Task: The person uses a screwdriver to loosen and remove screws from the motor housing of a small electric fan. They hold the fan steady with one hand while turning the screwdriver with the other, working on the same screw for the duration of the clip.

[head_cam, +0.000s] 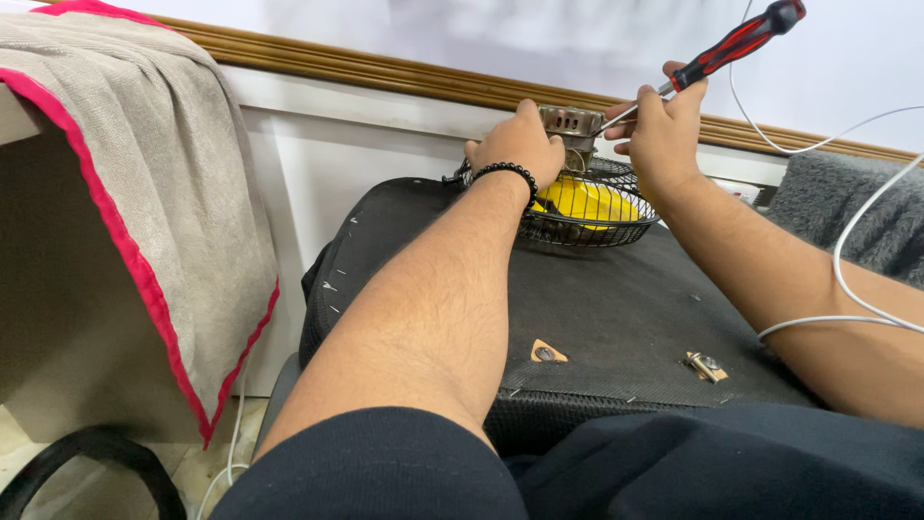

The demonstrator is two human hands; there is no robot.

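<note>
- White wall panelling with a brown wooden moulding (385, 69) runs behind a black fabric-covered seat (616, 308).
- On the seat's far end lies a small fan (587, 197): dark wire cage, yellow blades, dull metal motor housing on top.
- Left hand (515, 144), black bead bracelet at the wrist, curls closed on the housing.
- Right hand (664, 125) grips a red-and-black screwdriver (736, 43), tip at the housing.
- A grey towel (154, 164) with red edging hangs left; a white cable (847, 250) crosses the right forearm.
</note>
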